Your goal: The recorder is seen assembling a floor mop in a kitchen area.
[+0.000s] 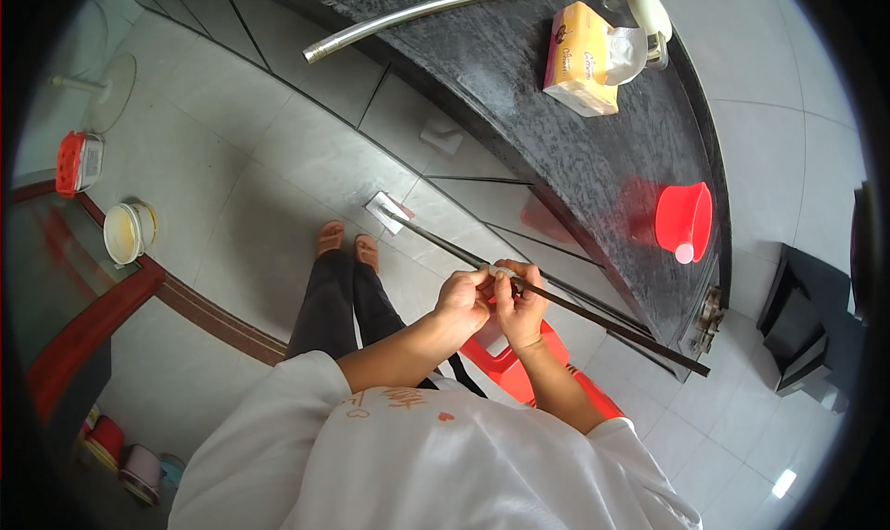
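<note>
A long, thin dark pole [612, 324] slants across in front of me, its far end low on the tiled floor and its near end out to the right. At the far end is a flat white rectangular head [387, 213]. Both my hands close around the pole's middle, where a whitish wrapping [501, 271] shows between the fingers. My left hand [463, 300] pinches there with bent fingers. Close beside it, my right hand [521, 306] grips with the thumb up along the wrapping. What the fingertips do inside is partly hidden.
Along the right runs a black countertop [501, 76] bearing a metal tube [445, 5], a yellow tissue pack [582, 62], a white-topped bottle [649, 16] and a red scoop [683, 222]. Below my hands is a red plastic item [510, 368]. A white bucket [123, 233] stands left.
</note>
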The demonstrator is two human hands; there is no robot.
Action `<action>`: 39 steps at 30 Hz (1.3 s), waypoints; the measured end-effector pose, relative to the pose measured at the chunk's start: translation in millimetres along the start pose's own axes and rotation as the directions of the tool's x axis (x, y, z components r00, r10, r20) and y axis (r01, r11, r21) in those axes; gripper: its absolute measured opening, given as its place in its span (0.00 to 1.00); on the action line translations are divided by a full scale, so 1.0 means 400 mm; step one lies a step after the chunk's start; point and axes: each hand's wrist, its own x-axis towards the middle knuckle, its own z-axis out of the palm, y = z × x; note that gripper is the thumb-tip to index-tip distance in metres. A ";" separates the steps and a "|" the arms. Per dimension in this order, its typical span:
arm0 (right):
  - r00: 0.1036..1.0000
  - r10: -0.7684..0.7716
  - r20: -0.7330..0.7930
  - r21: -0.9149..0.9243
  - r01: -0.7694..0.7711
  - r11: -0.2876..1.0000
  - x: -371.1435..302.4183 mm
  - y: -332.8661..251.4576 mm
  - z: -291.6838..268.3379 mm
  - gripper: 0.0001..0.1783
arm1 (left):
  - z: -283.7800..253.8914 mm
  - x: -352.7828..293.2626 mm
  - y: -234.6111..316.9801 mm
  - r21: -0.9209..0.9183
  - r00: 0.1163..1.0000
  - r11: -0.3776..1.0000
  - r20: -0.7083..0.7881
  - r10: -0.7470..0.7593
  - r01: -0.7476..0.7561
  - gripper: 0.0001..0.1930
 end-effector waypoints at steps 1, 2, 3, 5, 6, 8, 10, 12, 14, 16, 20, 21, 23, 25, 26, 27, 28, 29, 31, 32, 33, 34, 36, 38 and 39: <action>1.000 -0.004 -0.003 -0.001 0.004 1.000 0.005 0.000 -0.006 0.07 | 0.011 -0.005 0.003 0.002 1.000 1.000 0.005 0.000 0.000 0.09; 0.999 0.021 0.040 -0.010 -0.021 1.000 0.007 -0.003 -0.014 0.07 | 0.021 -0.012 0.006 0.021 0.999 1.000 -0.035 -0.019 0.019 0.08; 0.996 0.045 0.081 -0.021 -0.044 0.999 0.010 -0.008 -0.022 0.08 | 0.031 -0.017 0.010 0.040 0.997 0.998 -0.073 -0.037 0.040 0.08; 0.990 0.031 0.140 -0.039 -0.025 0.999 0.022 -0.044 -0.040 0.10 | 0.031 -0.024 0.028 0.024 0.999 0.999 -0.047 -0.025 0.026 0.07; 0.980 0.027 0.198 -0.060 -0.015 0.998 0.029 -0.057 -0.048 0.13 | 0.031 -0.028 0.037 0.007 0.999 1.000 -0.029 -0.020 0.020 0.05; 0.943 -0.012 0.331 -0.086 0.043 0.995 0.049 -0.054 -0.076 0.16 | 0.039 -0.041 0.059 -0.042 0.999 0.999 -0.047 -0.016 0.014 0.05; 0.864 -0.117 0.490 -0.121 0.200 0.972 0.083 -0.079 -0.100 0.18 | 0.052 -0.070 0.083 -0.106 0.999 0.994 -0.045 -0.006 0.001 0.03; 0.797 -0.160 0.583 -0.180 0.318 0.931 0.110 -0.089 -0.114 0.20 | 0.012 -0.064 0.095 -0.086 0.999 0.996 0.037 0.004 -0.001 0.04; 0.703 -0.210 0.679 -0.233 0.479 0.846 0.123 -0.098 -0.118 0.22 | 0.001 -0.069 0.102 -0.065 0.993 0.998 0.116 0.004 0.004 0.04; 0.671 -0.161 0.724 -0.274 0.494 0.825 0.136 -0.123 -0.119 0.22 | 0.005 -0.072 0.111 -0.032 0.993 0.999 0.118 0.013 -0.009 0.06; 0.670 -0.123 0.732 -0.196 0.380 0.904 0.155 -0.143 -0.115 0.17 | 0.016 -0.085 0.114 -0.022 0.997 0.998 -0.053 0.051 -0.052 0.07; 0.663 -0.124 0.738 -0.194 0.385 0.902 0.161 -0.143 -0.114 0.17 | 0.006 -0.079 0.116 -0.031 0.999 1.000 -0.049 0.003 -0.004 0.07; 0.648 -0.090 0.756 -0.091 0.240 0.966 0.180 -0.141 -0.108 0.13 | 0.004 -0.082 0.122 -0.049 0.998 0.998 -0.045 -0.041 0.038 0.07; 0.634 -0.071 0.770 -0.042 0.162 0.986 0.198 -0.139 -0.103 0.12 | 0.007 -0.086 0.123 -0.011 0.998 0.999 -0.050 -0.035 0.034 0.07; 0.580 -0.095 0.809 -0.034 0.208 0.978 0.205 -0.139 -0.101 0.12 | 0.003 -0.083 0.123 -0.017 0.998 0.999 -0.051 -0.035 0.034 0.07; 0.524 -0.116 0.844 -0.023 0.251 0.968 0.213 -0.139 -0.100 0.13 | -0.004 -0.078 0.121 0.014 0.998 0.999 -0.045 -0.046 0.047 0.07; 0.522 -0.111 0.846 -0.027 0.250 0.968 0.221 -0.141 -0.102 0.13 | -0.005 -0.077 0.119 0.047 0.997 0.997 -0.039 -0.061 0.062 0.07; 0.442 0.013 0.897 -0.061 0.095 0.994 0.229 -0.145 -0.106 0.13 | -0.007 -0.077 0.113 0.043 0.997 0.997 -0.038 -0.065 0.066 0.07; 0.339 0.129 0.932 -0.116 -0.058 0.992 0.239 -0.148 -0.106 0.13 | -0.009 -0.080 0.097 -0.017 0.990 0.994 -0.090 -0.110 0.109 0.06; 0.280 0.203 0.938 -0.161 -0.166 0.973 0.242 -0.147 -0.103 0.13 | -0.014 -0.076 0.092 -0.007 0.992 0.996 -0.090 -0.090 0.090 0.06; 0.213 0.271 0.939 -0.210 -0.270 0.940 0.240 -0.145 -0.102 0.13 | -0.018 -0.075 0.088 -0.010 0.992 0.996 -0.088 -0.094 0.093 0.06; 0.237 0.254 0.938 -0.185 -0.276 0.943 0.233 -0.138 -0.098 0.14 | -0.016 -0.078 0.090 0.007 0.993 0.998 -0.101 -0.063 0.064 0.06; 0.246 0.263 0.933 -0.192 -0.278 0.941 0.219 -0.131 -0.096 0.15 | -0.015 -0.077 0.092 0.036 0.992 0.999 -0.119 -0.036 0.041 0.07; 0.259 0.274 0.926 -0.200 -0.280 0.939 0.211 -0.134 -0.104 0.16 | -0.011 -0.075 0.101 0.009 0.995 0.998 -0.082 -0.054 0.055 0.07; 0.279 0.217 0.936 -0.135 -0.285 0.949 0.211 -0.135 -0.121 0.18 | -0.008 -0.072 0.105 -0.015 0.996 0.997 -0.048 -0.072 0.071 0.07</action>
